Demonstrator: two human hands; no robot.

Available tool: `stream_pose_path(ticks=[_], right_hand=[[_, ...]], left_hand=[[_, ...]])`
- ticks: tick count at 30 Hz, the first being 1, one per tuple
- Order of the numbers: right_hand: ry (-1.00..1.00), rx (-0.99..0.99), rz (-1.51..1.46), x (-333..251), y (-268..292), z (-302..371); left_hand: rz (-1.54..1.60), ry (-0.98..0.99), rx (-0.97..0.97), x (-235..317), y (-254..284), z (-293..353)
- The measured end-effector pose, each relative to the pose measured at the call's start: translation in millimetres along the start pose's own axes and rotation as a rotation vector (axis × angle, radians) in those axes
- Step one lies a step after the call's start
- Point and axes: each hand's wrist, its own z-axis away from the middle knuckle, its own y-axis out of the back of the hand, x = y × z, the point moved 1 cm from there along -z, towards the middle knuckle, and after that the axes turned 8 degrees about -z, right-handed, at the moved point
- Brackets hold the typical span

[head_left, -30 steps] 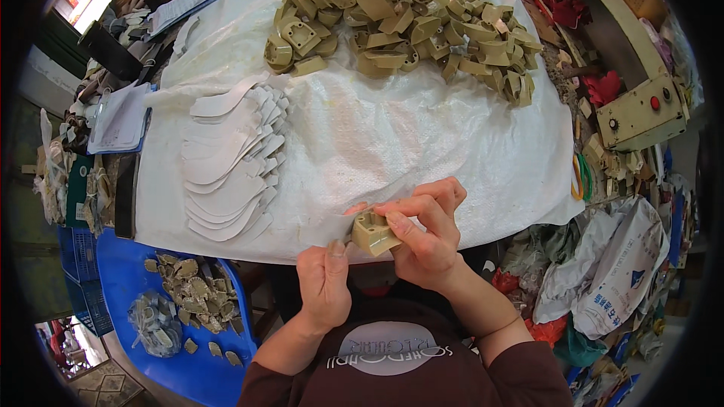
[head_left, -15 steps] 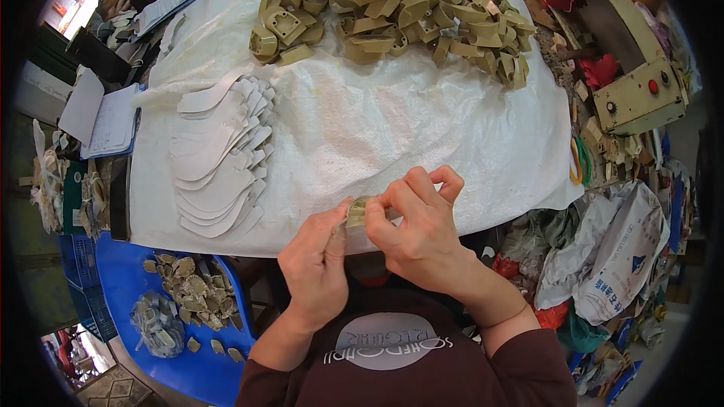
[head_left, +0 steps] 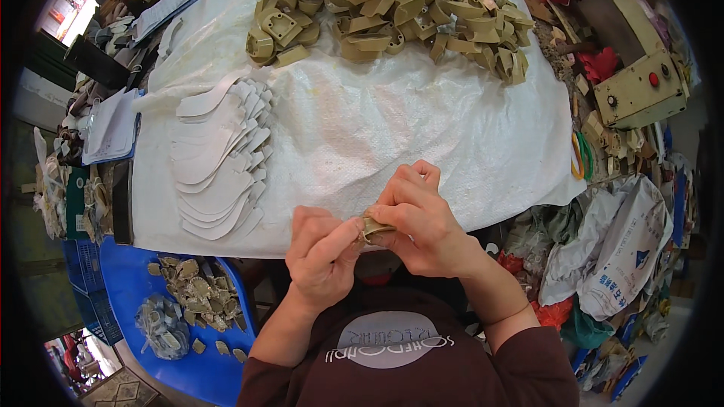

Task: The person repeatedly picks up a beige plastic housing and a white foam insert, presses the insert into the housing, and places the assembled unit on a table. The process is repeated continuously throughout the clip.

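A small olive-tan curved shell piece is held over the near edge of the white-covered table, its far side partly hidden by fingers. My right hand pinches it between thumb and fingers from the right. At its left end, the thumb and forefinger of my left hand press together on the piece, the other fingers curled. Beyond my hands, a heap of similar olive-tan shell pieces covers the far part of the table. A fanned stack of white curved flat pieces lies to the left.
At lower left, a blue plastic chair bears small brownish pieces and a clear bag. Open papers lie at the left edge. On the right are a control box with a red button, rubber bands and crumpled plastic bags.
The piece has turned between my fingers and moved slightly right and nearer me. My left fingers have shifted from its side to its left end. Papers at left now look flatter.
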Motion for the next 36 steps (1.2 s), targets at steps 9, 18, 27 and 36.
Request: stream_pose_path(ticks=[9,18,27,36], right_hand=[[0.140,0.031,0.050,5,-5,3],[-0.083,0.229,-0.124,-19,3,2],[-0.491,0.477,-1.219,2,-23,30],[-0.548,0.415,-1.147,-11,-22,35]], left_hand=[[-0.022,0.007,0.135,10,-7,4],[-0.021,0.090,0.089,-12,23,5],[0.283,0.046,-0.054,11,10,10],[-0.285,-0.154,-0.092,20,-4,-1]])
